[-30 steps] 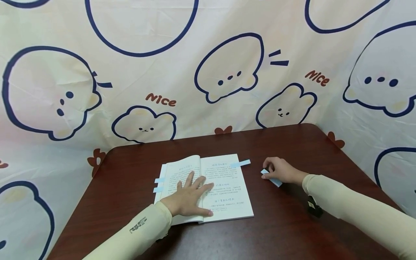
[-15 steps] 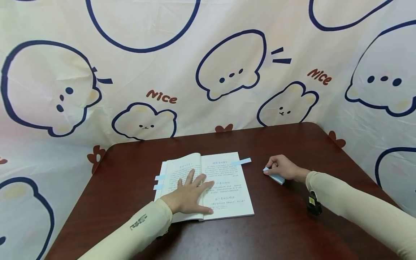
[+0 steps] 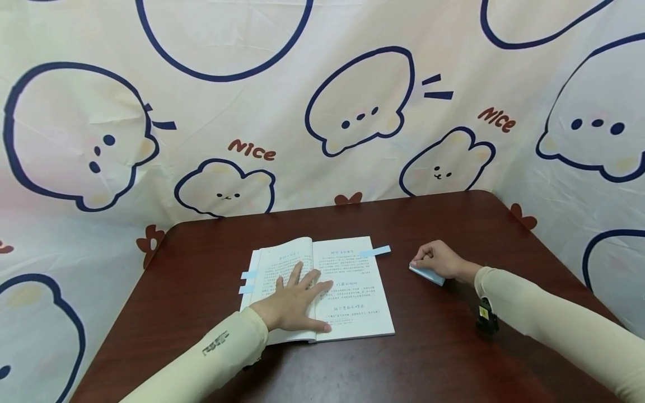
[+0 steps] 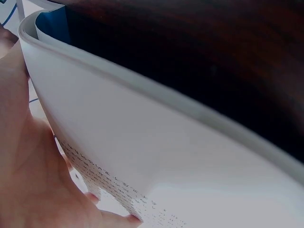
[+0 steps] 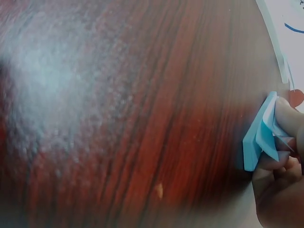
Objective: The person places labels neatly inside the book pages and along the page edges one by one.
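Note:
An open book [image 3: 353, 308] with printed pages lies on the dark wooden table. My left hand [image 3: 292, 305] rests spread over its left page and the fold, fingers straight. In the left wrist view, that hand [image 4: 42, 175] lies along the curved page [image 4: 123, 118]. To the right of the book, my right hand [image 3: 438, 262] pinches at a light blue sticky note pad [image 3: 428, 275] on the table. Up close in the right wrist view, thin blue sheets lift away from the pad [image 5: 254, 142], between the fingers of my right hand [image 5: 280, 175].
A blue sticky strip [image 3: 381, 251] juts from the book's right edge. Two blue tabs [image 3: 246, 289] stick out at its left edge. Behind the table [image 3: 211, 246] hangs a pale cloth [image 3: 292, 184] with cartoon outlines.
The thumb and finger of my right hand have come together at the sticky note pad. Hand and pad have shifted slightly right. My left hand stays on the book.

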A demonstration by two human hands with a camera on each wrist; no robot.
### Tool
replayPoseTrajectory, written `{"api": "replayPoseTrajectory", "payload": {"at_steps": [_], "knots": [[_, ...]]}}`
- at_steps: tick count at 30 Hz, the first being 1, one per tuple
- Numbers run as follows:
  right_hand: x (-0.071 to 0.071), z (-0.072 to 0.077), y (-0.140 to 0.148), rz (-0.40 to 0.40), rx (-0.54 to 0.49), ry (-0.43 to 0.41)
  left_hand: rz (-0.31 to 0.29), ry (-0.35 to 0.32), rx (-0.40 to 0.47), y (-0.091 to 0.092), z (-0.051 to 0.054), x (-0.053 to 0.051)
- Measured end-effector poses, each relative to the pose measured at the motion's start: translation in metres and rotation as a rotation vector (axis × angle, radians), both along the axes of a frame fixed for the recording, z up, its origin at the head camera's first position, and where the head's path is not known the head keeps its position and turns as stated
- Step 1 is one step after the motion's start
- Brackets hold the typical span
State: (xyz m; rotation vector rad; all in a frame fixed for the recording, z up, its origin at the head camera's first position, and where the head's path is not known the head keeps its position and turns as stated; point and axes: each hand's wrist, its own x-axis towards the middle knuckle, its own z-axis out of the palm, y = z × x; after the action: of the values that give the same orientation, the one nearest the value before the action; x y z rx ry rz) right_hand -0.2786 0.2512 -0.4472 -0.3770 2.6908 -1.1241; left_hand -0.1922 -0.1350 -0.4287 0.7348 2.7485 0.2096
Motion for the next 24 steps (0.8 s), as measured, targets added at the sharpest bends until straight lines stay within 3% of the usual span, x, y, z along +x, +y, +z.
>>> {"api": "replayPoseTrajectory", "payload": {"at_steps": [3,6,11,13,24], "knots": [[0.000,-0.002,0.000,-0.001,-0.004,0.019,0.003,-0.003,0.003,0.000,0.000,0.000],[0.002,-0.004,0.000,0.025,0.023,0.090,0.005,-0.003,0.004,0.000,0.000,0.000],[0.008,-0.004,-0.004,0.098,0.255,0.271,0.006,0.000,-0.001,0.000,-0.001,0.001],[0.011,-0.004,-0.006,0.116,0.333,0.308,0.007,0.000,-0.004,0.000,-0.001,0.001],[0.012,-0.003,-0.007,0.123,0.390,0.283,0.005,-0.003,0.002,0.000,-0.002,0.000]]}}
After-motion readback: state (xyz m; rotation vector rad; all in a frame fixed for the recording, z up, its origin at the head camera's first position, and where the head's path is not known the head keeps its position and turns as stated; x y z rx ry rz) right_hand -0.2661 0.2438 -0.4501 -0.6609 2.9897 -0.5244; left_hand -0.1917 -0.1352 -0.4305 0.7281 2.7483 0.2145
